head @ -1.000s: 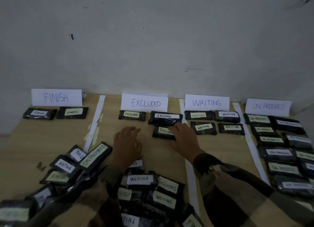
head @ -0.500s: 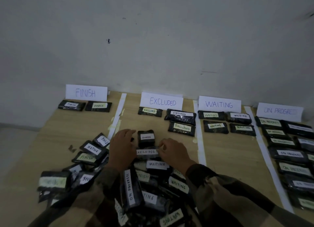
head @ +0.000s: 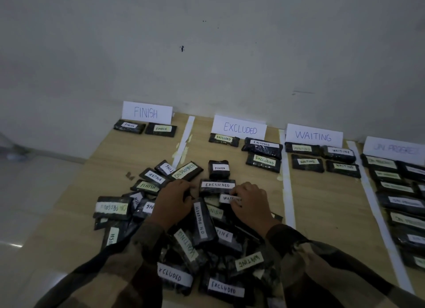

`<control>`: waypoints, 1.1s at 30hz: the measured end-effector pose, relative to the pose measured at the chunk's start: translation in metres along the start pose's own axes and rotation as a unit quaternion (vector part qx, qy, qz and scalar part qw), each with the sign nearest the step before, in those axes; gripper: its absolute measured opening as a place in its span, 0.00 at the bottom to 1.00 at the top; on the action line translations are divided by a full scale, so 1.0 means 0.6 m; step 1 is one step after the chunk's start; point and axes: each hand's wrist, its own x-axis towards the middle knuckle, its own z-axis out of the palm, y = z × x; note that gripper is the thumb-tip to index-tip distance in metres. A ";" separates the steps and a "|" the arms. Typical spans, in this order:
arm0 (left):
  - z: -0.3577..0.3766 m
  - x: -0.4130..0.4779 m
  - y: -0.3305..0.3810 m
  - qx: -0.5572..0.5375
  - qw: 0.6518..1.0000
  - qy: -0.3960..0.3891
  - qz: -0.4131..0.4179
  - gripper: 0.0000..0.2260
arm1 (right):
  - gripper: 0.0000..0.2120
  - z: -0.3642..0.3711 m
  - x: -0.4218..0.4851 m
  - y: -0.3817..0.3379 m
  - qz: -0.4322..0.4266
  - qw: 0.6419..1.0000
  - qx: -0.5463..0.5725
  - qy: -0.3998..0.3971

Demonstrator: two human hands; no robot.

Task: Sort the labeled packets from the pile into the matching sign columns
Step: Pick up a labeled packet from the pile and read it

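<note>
Black WAITING packet (head: 230, 198) is pinched by right hand (head: 250, 204), prob. for the WAITING sign (head: 314, 136) col.; left hand (head: 174, 201) is laid on pile (head: 174, 276), grip can't be told.

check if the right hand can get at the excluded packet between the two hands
Probably yes: the EXCLUDED packet lies uncovered on top, and the right hand has its fingertips at its right end.

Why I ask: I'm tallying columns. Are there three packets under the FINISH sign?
No, in front of the FINISH sign lie only two, the left packet and the right packet.
</note>
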 end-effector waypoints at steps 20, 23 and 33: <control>0.023 -0.063 0.047 -0.014 0.994 -0.014 0.104 0.27 | 0.28 -0.038 -0.091 -0.046 -0.016 0.997 0.080 -0.013; 0.029 -0.057 0.059 -0.010 0.993 -0.014 0.120 0.28 | 0.25 -0.039 -0.104 -0.046 -0.050 0.995 0.091 -0.006; 0.056 -0.040 0.116 -0.006 0.985 -0.038 0.171 0.23 | 0.19 -0.075 -0.155 0.019 0.017 0.999 0.037 0.030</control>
